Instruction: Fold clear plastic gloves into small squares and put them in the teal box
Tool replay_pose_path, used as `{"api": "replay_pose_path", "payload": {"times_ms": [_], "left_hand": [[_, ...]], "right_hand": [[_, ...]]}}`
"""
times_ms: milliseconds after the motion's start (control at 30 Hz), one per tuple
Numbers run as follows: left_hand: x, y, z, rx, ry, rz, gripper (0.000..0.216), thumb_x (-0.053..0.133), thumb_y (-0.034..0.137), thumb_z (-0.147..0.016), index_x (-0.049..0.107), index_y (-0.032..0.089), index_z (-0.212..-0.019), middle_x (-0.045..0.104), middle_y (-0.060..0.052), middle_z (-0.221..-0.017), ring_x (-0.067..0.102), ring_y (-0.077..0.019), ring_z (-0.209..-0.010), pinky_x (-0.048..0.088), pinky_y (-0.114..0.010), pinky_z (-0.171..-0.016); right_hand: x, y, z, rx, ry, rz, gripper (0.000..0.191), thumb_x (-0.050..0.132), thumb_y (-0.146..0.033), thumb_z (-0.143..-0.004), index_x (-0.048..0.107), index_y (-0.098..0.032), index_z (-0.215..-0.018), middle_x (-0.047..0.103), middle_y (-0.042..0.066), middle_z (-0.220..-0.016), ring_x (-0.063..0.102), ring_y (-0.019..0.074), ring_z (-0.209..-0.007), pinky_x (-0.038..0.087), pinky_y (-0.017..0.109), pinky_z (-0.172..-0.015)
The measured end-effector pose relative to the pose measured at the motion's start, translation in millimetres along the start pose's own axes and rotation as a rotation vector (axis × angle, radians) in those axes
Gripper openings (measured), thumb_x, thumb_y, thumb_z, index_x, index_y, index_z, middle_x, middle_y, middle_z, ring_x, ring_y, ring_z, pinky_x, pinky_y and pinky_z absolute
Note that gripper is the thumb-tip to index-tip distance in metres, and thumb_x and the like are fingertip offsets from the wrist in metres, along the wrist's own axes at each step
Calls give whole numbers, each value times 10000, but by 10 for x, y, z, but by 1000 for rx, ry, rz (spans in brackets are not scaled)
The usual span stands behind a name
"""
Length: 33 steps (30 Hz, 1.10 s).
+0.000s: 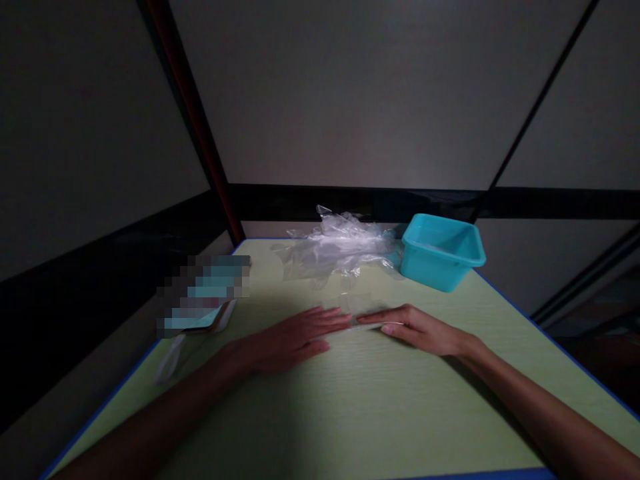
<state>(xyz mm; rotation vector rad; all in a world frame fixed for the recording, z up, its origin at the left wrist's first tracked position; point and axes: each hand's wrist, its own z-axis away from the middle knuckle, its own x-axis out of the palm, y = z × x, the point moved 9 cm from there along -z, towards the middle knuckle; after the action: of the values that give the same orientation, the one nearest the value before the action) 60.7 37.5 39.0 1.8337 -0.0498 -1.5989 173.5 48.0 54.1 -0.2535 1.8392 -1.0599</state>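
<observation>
Dim room, grey walls [350,87], green table [400,400]

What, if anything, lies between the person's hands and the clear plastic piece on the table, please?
Nothing visible: the left hand and right hand both have fingertips on the clear plastic piece. The plastic heap and teal tub sit farther back.

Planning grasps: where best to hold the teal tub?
Likely the flared rim of the teal tub, near side, approached from the front right: it stands upright and open, its lip overhangs the wall, and the clear plastic pile crowds its left.
</observation>
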Motion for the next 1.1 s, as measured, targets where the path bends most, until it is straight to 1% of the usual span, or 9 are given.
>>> {"api": "replay_pose_path", "payload": {"times_ms": [167, 367, 500, 567, 700, 800, 900, 967, 1100], "left_hand": [[-52, 51, 37, -56, 6, 46, 430, 264, 311, -926, 229, 228, -1347, 262, 6, -1396, 214, -136, -1281, 127, -313, -1054], [-223, 162, 99, -114, 78, 162, 408, 285, 333, -915, 316, 244, -1312, 398, 4, -1325, 398, -158, -1174, 272, -288, -983], [-253, 203, 125, -113, 66, 203, 393, 281, 384, -906, 403, 266, -1261, 521, 16, -1202, 496, -153, -1053, 348, -269, -918], [-263, 141, 162, -167, 88, 188, 392, 309, 422, -887, 462, 273, -1215, 575, 13, -1109, 533, -153, -985, 393, -258, -865], [-309, 48, 263, -286, 159, 173, 356, 371, 461, -851, 572, 278, -1081, 620, 9, -942, 580, -138, -833, 445, -209, -744], [-338, 105, 294, -300, 163, 181, 336, 374, 463, -846, 619, 273, -975, 626, 14, -864, 582, -127, -745, 450, -187, -668], [-354, 149, 308, -302, 151, 197, 362, 359, 458, -850, 615, 242, -988, 628, 16, -853, 572, -143, -726, 459, -223, -648], [-358, 177, 314, -268, 148, 235, 348, 372, 464, -843, 607, 270, -1011, 626, 32, -852, 575, -150, -737, 467, -242, -660], [-363, 237, 327, -214, 173, 406, 227, 457, 460, -809, 586, 423, -992, 629, 99, -880, 583, -137, -794, 468, -234, -716]], "right_hand": [[-38, -69, 22, 13, 8, 33, 355, 344, -237, -912, 424, -194, -1255, 532, 68, -1204, 525, 157, -1044, 395, 324, -894], [-117, -187, 55, 8, 31, 84, 340, 344, -244, -911, 464, -194, -1226, 553, 58, -1177, 538, 166, -1018, 410, 304, -853], [-132, -257, 77, 37, 17, 101, 332, 331, -256, -916, 490, -192, -1200, 583, 53, -1127, 556, 173, -972, 416, 306, -831], [-144, -305, 89, 41, 21, 114, 330, 324, -263, -918, 499, -191, -1188, 601, 50, -1088, 566, 169, -937, 421, 300, -808], [-176, -412, 114, 20, 49, 131, 329, 314, -278, -920, 521, -181, -1157, 611, 47, -1058, 575, 155, -883, 425, 272, -761], [-216, -471, 137, 19, 85, 187, 339, 314, -305, -919, 522, -187, -1160, 622, 45, -1036, 587, 154, -829, 432, 269, -719], [-245, -537, 161, 7, 111, 213, 347, 314, -321, -917, 523, -199, -1166, 627, 43, -1032, 596, 153, -788, 445, 263, -681], [-249, -576, 176, -2, 115, 193, 351, 311, -328, -917, 529, -202, -1162, 648, 41, -971, 603, 149, -730, 458, 257, -636], [-233, -630, 210, 3, 117, 78, 355, 318, -338, -913, 540, -188, -1146, 668, 53, -884, 622, 160, -702, 483, 265, -611]]}}
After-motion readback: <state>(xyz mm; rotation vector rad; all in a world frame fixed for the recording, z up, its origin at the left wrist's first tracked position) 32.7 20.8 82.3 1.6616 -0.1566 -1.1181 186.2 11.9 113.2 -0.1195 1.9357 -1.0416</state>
